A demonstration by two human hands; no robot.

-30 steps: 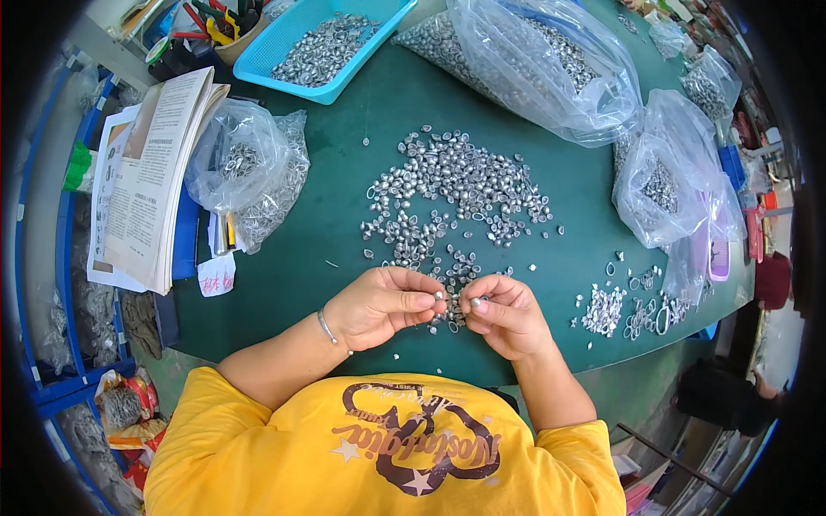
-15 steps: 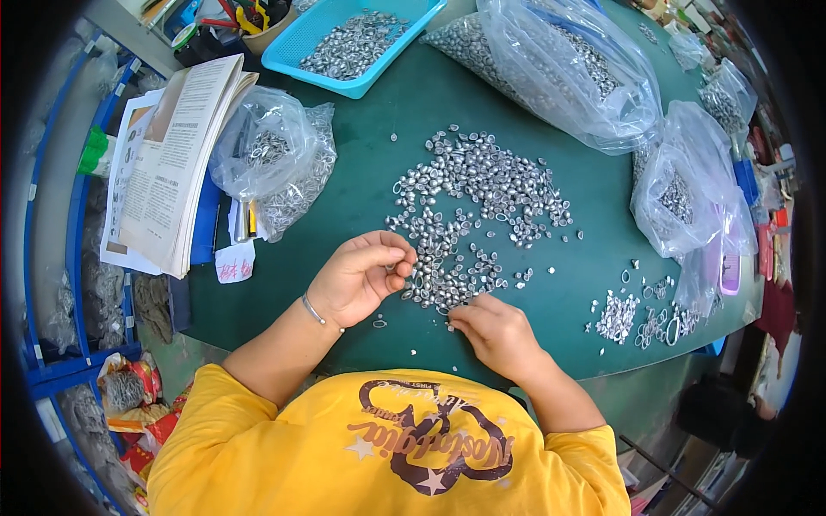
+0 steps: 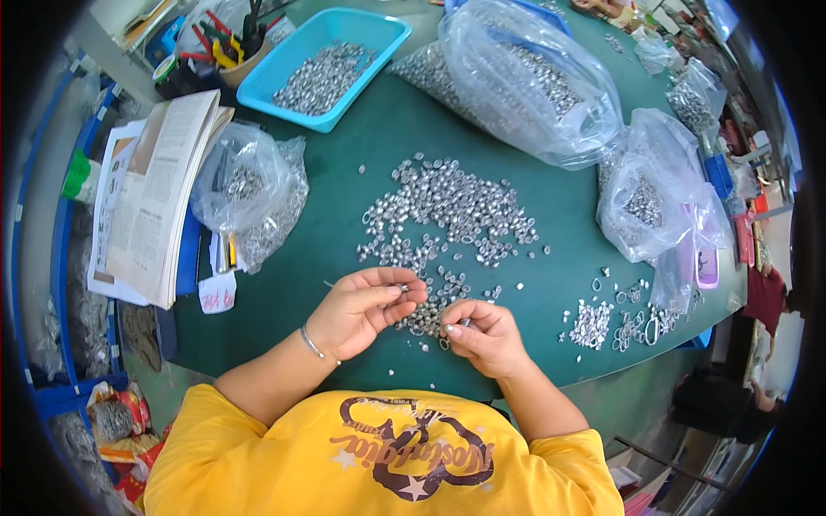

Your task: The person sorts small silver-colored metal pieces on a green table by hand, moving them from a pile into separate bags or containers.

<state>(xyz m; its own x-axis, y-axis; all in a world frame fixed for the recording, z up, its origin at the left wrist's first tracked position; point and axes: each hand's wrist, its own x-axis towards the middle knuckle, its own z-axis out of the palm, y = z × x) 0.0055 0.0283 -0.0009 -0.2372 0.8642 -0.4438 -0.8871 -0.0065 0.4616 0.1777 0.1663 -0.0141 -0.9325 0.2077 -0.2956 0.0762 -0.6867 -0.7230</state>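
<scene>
A loose pile of small silver oval metal pieces (image 3: 456, 202) lies on the green table, its near end reaching my hands. My left hand (image 3: 357, 314), with a metal bangle at its wrist, is at the pile's near left edge. Its thumb and fingers pinch together on something too small to make out; a thin grey tip shows behind the hand. My right hand (image 3: 489, 340) is just right of it, thumb and forefinger closed on a small silver metal piece (image 3: 465, 322).
A blue basket (image 3: 379, 82) of metal pieces stands at the far left, near a stack of papers (image 3: 159, 189) and a plastic bag (image 3: 245, 185). Large filled plastic bags (image 3: 533, 86) lie far right. Small sorted heaps (image 3: 591, 324) and rings (image 3: 632, 329) lie at right.
The view has shifted, so the table things sit lower and further left. My right hand has lifted from the pile's near edge with a piece between its fingertips, closer to my left hand.
</scene>
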